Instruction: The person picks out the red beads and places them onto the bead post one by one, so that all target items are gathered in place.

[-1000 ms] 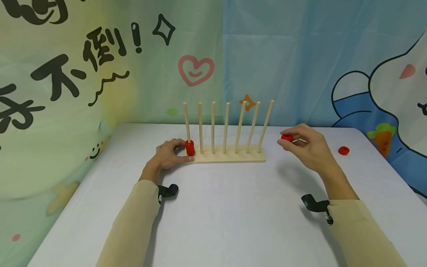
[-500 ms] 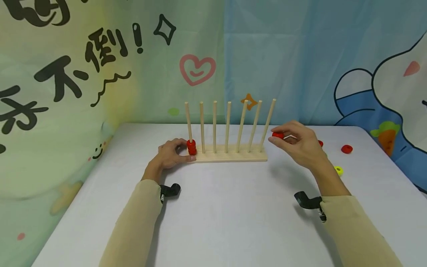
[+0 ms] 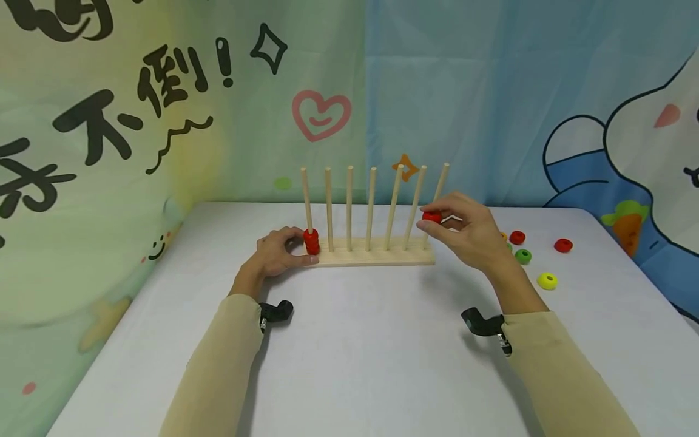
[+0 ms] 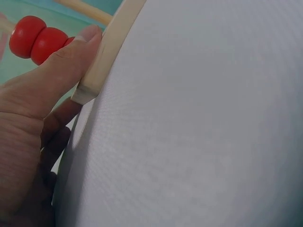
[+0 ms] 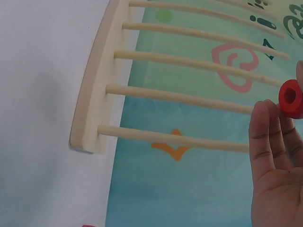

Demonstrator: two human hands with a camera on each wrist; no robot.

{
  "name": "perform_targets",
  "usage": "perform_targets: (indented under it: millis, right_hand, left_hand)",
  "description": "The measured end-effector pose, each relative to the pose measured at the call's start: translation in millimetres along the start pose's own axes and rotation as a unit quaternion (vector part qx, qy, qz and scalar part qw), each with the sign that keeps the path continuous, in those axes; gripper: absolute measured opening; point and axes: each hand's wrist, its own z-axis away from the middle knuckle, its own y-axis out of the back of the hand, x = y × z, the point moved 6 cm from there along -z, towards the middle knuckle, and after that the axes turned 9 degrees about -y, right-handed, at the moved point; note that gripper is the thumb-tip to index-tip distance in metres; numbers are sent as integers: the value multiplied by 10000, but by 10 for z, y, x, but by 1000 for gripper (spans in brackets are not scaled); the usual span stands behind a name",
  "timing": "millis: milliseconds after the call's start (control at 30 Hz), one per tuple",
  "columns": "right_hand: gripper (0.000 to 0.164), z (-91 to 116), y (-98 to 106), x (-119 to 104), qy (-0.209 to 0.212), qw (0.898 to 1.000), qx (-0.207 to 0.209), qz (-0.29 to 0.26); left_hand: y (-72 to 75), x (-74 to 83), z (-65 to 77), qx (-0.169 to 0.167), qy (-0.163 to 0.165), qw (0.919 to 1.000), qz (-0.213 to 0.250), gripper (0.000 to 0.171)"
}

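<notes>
My left hand [image 3: 281, 249] grips the left end of a wooden peg rack [image 3: 377, 259], its thumb over the front edge. Red beads [image 4: 47, 45] are stacked low on the leftmost peg; in the left wrist view the thumb partly hides the lowest. In my right hand [image 3: 466, 227] a red bead [image 3: 431, 216] is pinched between thumb and fingers. It overlaps the rightmost peg [image 3: 442, 182] in the head view. The right wrist view shows the hole of this red bead [image 5: 289, 96], above several bare pegs.
On the white table [image 3: 360, 352], right of the right hand, lie loose beads: a red bead [image 3: 517, 237], another red bead [image 3: 563, 245], a green bead [image 3: 523, 256] and a yellow bead [image 3: 548, 281]. Others are partly hidden by the hand. A printed cloth [image 3: 448, 91] hangs behind.
My right hand has carried the red bead leftward to the rack's right end, uncovering loose beads on the table. The left hand has kept its grip on the rack.
</notes>
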Motion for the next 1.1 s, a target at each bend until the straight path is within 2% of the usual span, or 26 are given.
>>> perform_targets:
  millis: [167, 700, 1100]
  right_hand:
    - [28, -10, -23, -57, 262, 9996, -38, 16]
    - [28, -106, -203, -255, 740, 9952, -246, -598]
    - [27, -177, -327, -395, 881, 9929, -288, -751]
  left_hand:
    - [-4, 5, -1, 24, -35, 10000, 28, 60]
    - [24, -19, 12, -44, -24, 10000, -63, 62]
    - [-9, 21, 3, -16, -34, 10000, -12, 60]
